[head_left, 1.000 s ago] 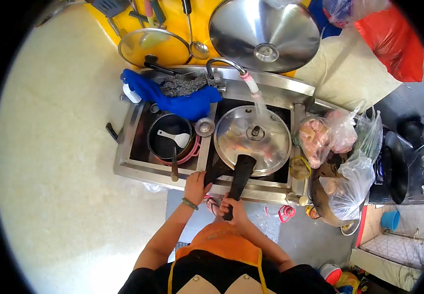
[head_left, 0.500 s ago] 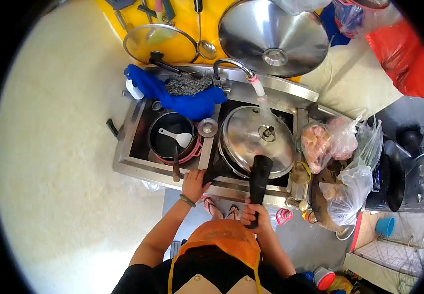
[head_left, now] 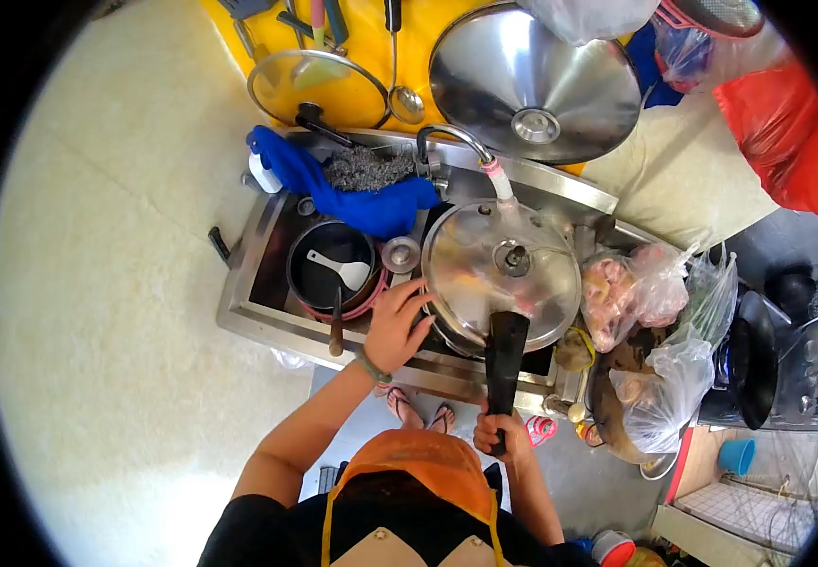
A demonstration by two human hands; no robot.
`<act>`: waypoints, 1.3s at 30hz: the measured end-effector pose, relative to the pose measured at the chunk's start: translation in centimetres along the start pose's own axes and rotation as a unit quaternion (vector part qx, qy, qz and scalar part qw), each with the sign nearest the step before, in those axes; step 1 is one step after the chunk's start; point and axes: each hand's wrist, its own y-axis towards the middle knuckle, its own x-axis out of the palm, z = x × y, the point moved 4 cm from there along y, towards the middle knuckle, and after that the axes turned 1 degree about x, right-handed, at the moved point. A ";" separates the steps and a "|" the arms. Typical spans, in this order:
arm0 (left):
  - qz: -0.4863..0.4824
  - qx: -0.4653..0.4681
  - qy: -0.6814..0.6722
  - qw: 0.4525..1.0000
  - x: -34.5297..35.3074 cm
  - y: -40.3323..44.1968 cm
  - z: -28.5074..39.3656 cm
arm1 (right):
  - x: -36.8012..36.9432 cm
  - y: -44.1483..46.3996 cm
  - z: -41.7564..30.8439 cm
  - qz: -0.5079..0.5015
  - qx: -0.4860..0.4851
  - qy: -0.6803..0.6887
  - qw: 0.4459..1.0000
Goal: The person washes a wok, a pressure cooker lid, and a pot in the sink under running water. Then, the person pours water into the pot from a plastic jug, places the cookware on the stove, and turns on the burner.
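Observation:
In the right sink basin sits a pressure cooker, its shiny metal lid (head_left: pixel 470 283) under the tap (head_left: pixel 496 175). My right hand (head_left: pixel 503 432) is wrapped round the long black handle (head_left: pixel 506 354) that reaches from the lid toward me. My left hand (head_left: pixel 400 326) has its fingers spread at the lid's left rim; whether the fingertips touch the metal I cannot tell. Left of it, in the other basin, a dark pot (head_left: pixel 307 281) holds a white rice paddle (head_left: pixel 348 271). That pot's brown handle (head_left: pixel 336 331) points at me.
A blue cloth (head_left: pixel 371 205) and steel-wool scourer (head_left: pixel 368 170) lie behind the left basin. Bagged raw meat (head_left: pixel 607 293) crowds the right counter, near a black wok (head_left: pixel 757 364). A large metal lid (head_left: pixel 560 71) leans on the back wall.
My left hand has left the dark side handle of the cooker and moved up to the lid's rim, fingers opening. The lid and its handle have shifted slightly; my right hand keeps its grip.

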 end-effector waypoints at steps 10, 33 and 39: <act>-0.039 -0.108 -0.343 0.932 8.6 5.8 5.7 | 2.1 -7.1 0.0 0.161 -0.010 -0.304 0.939; 0.032 -0.336 -0.885 0.319 19.5 3.8 -2.0 | 0.9 -5.3 0.1 0.337 -0.200 -0.771 0.502; 0.013 -0.348 -0.867 0.356 19.0 4.6 -4.2 | -0.1 -2.9 -3.1 0.313 -0.270 -0.660 0.627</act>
